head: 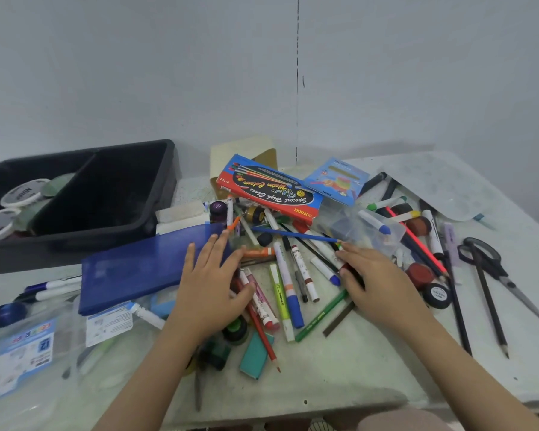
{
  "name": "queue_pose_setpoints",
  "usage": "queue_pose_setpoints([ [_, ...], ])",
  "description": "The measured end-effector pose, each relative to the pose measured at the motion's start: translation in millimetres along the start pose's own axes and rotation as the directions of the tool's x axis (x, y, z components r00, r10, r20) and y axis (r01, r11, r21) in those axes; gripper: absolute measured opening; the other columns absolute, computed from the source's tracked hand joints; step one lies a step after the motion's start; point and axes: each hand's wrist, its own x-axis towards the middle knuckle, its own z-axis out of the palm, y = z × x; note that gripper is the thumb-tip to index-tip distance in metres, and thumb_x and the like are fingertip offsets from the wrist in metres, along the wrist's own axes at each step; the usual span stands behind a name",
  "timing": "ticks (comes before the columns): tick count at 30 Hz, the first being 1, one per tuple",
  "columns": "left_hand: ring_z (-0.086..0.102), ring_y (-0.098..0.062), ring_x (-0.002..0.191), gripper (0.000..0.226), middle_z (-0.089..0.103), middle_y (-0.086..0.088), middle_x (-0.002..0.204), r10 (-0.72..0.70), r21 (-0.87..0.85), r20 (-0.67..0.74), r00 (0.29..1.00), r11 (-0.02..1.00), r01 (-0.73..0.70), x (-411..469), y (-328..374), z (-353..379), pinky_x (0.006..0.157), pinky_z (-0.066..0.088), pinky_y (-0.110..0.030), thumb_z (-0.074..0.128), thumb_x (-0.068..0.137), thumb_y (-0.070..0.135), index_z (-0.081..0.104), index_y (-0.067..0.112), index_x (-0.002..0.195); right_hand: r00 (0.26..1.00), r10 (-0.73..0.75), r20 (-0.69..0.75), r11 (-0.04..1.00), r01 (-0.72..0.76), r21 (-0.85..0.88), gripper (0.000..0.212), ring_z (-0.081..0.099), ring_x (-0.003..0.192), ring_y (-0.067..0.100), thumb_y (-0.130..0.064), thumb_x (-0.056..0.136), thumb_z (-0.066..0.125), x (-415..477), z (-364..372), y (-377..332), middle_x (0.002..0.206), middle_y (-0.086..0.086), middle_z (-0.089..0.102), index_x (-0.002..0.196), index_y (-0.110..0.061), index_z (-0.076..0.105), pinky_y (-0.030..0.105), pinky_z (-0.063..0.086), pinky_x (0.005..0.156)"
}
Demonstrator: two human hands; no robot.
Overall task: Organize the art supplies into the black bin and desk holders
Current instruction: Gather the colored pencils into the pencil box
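- Your left hand lies spread, fingers straight, half on the blue case and half on the heap of markers. Sweep it sideways and the round markers will likely roll, and the red pencil points toward the near edge of the bench.
- Your right hand rests on the pens with its fingers together and nearly straight. Whether the thumb pinches the dark marker beneath it, I cannot tell. Lift a loose bundle from here and some could slip out.
- The supplies are scattered across the middle of the bench. The black bin stands at the far left with tubs in one compartment, and a cream holder sits behind the watercolour box. That box blocks the holder, so reaching over it may knock it down.
- The scissors lie well to the right with the blades toward you. Grab blindly and you could catch the points.
- The small paint pot near your right wrist could tip or roll if your forearm drags.
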Motion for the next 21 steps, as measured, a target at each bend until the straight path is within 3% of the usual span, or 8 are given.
queue_pose_setpoints([
  [4,0.016,-0.024,0.144,0.078,0.022,-0.006,0.155,-0.006,-0.057,-0.045,0.999,0.998,0.003,1,-4,2,0.114,-0.006,-0.044,0.015,0.077,0.065,0.045,0.027,0.138,0.999,-0.002,-0.036,1.000,0.001,-0.029,0.032,0.048,0.121,0.016,-0.023,0.092,0.053,3,4,0,0.134,-0.003,0.055,0.123,-0.017,0.062,0.027,0.040,0.094],
  [7,0.032,-0.028,0.138,0.064,0.039,-0.009,0.147,0.017,-0.098,-0.082,0.996,0.995,-0.025,1,-7,4,0.114,0.006,-0.048,0.028,0.082,0.058,0.057,0.022,0.126,0.991,-0.049,-0.123,0.998,0.043,-0.053,0.027,0.058,0.103,0.022,-0.015,0.084,0.062,6,11,-1,0.116,0.002,0.065,0.110,-0.014,0.069,0.031,0.044,0.083],
  [11,0.037,-0.027,0.135,0.057,0.046,-0.008,0.142,0.005,-0.149,-0.133,0.991,0.989,-0.025,-1,-9,4,0.114,0.010,-0.045,0.034,0.083,0.050,0.059,0.021,0.124,0.964,-0.127,-0.233,0.990,0.109,-0.089,0.025,0.061,0.085,0.021,-0.023,0.079,0.058,14,15,-12,0.095,-0.001,0.068,0.100,-0.016,0.071,0.032,0.043,0.071],
  [14,0.039,-0.028,0.132,0.051,0.050,-0.009,0.139,-0.010,-0.158,-0.172,0.985,0.987,-0.017,-5,-14,4,0.113,0.006,-0.039,0.038,0.084,0.047,0.060,0.021,0.123,0.972,-0.143,-0.186,0.986,0.123,-0.114,0.030,0.060,0.089,0.019,-0.035,0.083,0.050,19,22,-17,0.097,-0.005,0.068,0.098,-0.021,0.071,0.031,0.038,0.075],
  [17,0.039,-0.027,0.131,0.047,0.051,-0.009,0.137,-0.013,-0.208,-0.220,0.975,0.978,-0.034,-10,-20,3,0.112,0.008,-0.038,0.040,0.085,0.044,0.060,0.022,0.122,0.967,-0.156,-0.203,0.977,0.120,-0.177,0.012,0.062,0.089,0.024,-0.019,0.077,0.068,21,26,-16,0.097,-0.001,0.069,0.087,-0.021,0.074,0.036,0.042,0.074],
  [18,0.038,-0.026,0.131,0.045,0.051,-0.008,0.137,-0.010,-0.236,-0.236,0.972,0.970,-0.047,-12,-21,2,0.113,0.011,-0.039,0.040,0.086,0.042,0.060,0.023,0.121,0.964,-0.147,-0.222,0.978,0.108,-0.179,0.016,0.063,0.088,0.025,-0.012,0.072,0.073,20,26,-16,0.096,0.000,0.069,0.086,-0.021,0.074,0.037,0.043,0.073],
  [21,0.041,-0.021,0.129,0.040,0.055,-0.003,0.133,0.016,-0.303,-0.289,0.957,0.947,-0.108,-17,-22,1,0.111,0.022,-0.044,0.041,0.086,0.037,0.063,0.023,0.117,0.956,-0.145,-0.253,0.985,0.114,-0.133,0.020,0.061,0.089,0.023,-0.012,0.076,0.068,19,24,-17,0.096,-0.003,0.068,0.093,-0.022,0.073,0.033,0.037,0.073],
])
